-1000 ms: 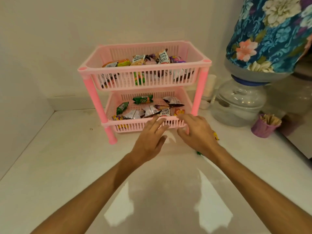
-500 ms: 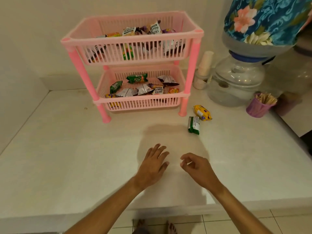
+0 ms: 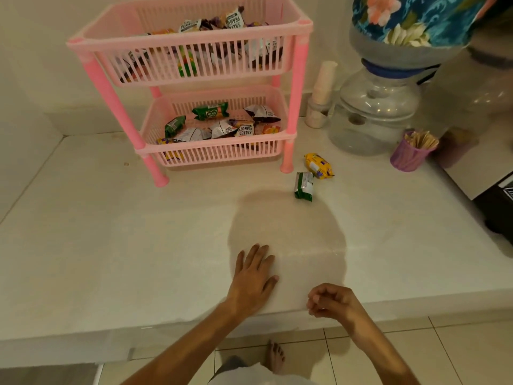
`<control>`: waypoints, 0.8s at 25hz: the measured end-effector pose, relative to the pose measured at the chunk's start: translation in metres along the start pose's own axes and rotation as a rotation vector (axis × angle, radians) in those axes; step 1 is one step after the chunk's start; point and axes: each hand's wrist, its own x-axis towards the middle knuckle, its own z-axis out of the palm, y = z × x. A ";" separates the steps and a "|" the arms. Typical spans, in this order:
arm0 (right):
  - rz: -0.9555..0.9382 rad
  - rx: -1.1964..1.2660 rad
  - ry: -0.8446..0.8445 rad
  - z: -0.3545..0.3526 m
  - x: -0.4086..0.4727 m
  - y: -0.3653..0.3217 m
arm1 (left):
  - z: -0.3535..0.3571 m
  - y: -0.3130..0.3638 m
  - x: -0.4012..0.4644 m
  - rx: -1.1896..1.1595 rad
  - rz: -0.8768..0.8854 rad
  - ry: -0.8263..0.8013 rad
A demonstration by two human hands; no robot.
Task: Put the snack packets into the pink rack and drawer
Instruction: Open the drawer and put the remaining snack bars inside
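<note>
The pink two-tier rack (image 3: 294, 87) stands at the back of the white counter, with several snack packets in both its upper basket (image 3: 194, 70) and lower basket (image 3: 219, 154). Two packets lie loose on the counter right of the rack's front leg: a yellow packet (image 3: 317, 165) and a green packet (image 3: 304, 186). My left hand (image 3: 254, 276) rests flat on the counter near its front edge, fingers spread, holding nothing. My right hand (image 3: 331, 300) hovers at the counter's edge with fingers curled in and nothing in it. Both hands are far from the rack.
A clear water dispenser base (image 3: 374, 115) with a floral-covered bottle (image 3: 422, 18) stands right of the rack. A stack of paper cups (image 3: 322, 93) sits between them. A purple cup of wooden sticks (image 3: 410, 155) stands further right. A dark appliance (image 3: 499, 207) sits at the right edge.
Both hands have drawn back from the lower basket toward the counter's front edge. The view has pulled back and tilted down, and the right hand's fingers have curled in.
</note>
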 end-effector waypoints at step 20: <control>0.160 1.149 0.582 -0.005 -0.019 0.036 | 0.013 0.015 -0.028 0.113 -0.087 0.040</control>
